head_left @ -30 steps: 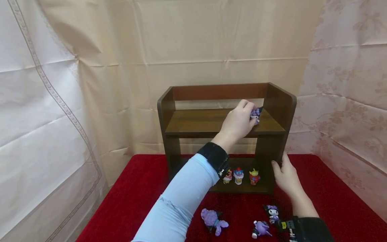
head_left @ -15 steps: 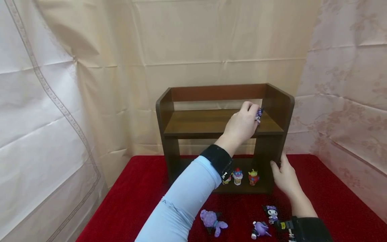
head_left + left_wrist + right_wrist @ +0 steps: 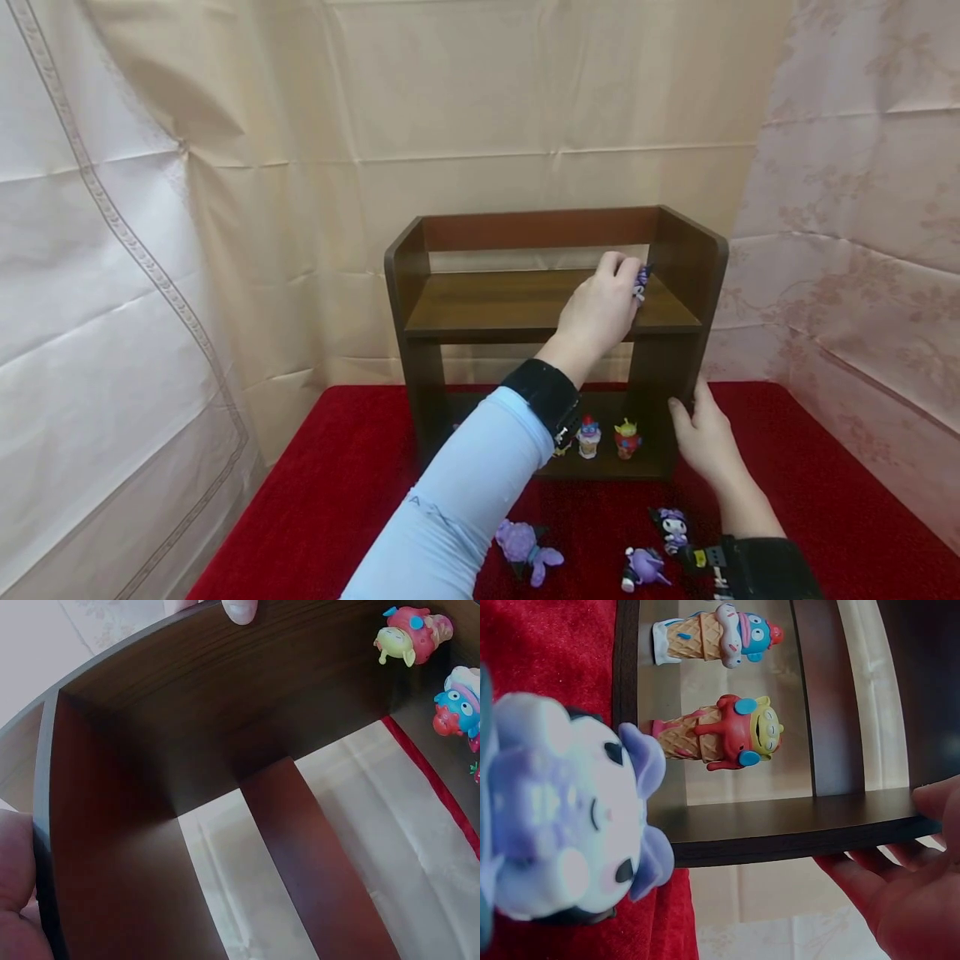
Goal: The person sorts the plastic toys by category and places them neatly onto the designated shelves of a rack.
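My left hand [image 3: 600,307] reaches over the upper board of a dark brown wooden shelf [image 3: 480,302]. It pinches a small purple-and-black figurine [image 3: 641,285] at the board's right end, with the fingers hiding most of it. In the left wrist view, only part of this hand [image 3: 15,881] shows beside the shelf's edge. My right hand [image 3: 708,437] grips the shelf's right side panel [image 3: 780,838], thumb in front and fingers behind. On the lower board stand a red-and-yellow three-eyed figurine [image 3: 627,439] and a blue one on a cone [image 3: 588,437]; another is mostly hidden behind my left wrist.
On the red cloth [image 3: 315,475] lie a lilac figurine [image 3: 527,548], a purple one [image 3: 645,568] and a white-faced one [image 3: 673,529] near my right wrist. A cream curtain [image 3: 480,92] hangs behind the shelf.
My left hand has moved slightly right with the figurine, then stayed nearly still. My right hand keeps its grip on the side panel.
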A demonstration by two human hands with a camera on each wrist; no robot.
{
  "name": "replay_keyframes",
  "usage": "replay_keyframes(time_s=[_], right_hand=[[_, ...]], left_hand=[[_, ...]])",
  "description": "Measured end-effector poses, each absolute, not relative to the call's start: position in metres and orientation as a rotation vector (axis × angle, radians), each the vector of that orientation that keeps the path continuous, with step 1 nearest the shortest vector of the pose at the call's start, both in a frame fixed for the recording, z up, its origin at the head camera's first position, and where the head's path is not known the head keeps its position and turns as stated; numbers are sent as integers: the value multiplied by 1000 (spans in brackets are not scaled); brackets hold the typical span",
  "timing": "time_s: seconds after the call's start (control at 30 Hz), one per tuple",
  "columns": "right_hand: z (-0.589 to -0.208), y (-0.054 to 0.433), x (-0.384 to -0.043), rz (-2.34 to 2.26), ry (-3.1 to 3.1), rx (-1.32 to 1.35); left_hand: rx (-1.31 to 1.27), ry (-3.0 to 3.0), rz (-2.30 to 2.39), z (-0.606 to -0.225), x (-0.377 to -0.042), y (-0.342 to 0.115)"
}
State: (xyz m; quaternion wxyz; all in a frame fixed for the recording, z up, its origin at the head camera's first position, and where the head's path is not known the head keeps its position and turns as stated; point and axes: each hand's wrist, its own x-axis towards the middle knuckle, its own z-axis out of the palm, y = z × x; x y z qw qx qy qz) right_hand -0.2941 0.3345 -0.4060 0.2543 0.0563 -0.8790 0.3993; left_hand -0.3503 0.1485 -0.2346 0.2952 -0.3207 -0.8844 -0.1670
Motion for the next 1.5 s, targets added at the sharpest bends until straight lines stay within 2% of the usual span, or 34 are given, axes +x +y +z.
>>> replay_keyframes(time_s=[0.37, 0.67, 1.0, 1.5], right_hand=[[-407, 331, -294, 1090, -2384, 155], [-406, 334, -296, 1074, -2379, 144], [-406, 337, -296, 1059, -2376, 152], [-405, 341, -297, 1073, -2399, 160]], left_hand=[[-827, -2292, -415, -236, -351, 145], [-784, -2299, -601, -230, -345, 134], [-914, -2135, -680, -228, -332, 107], [-1024, -2039, -784, -259, -303, 60]])
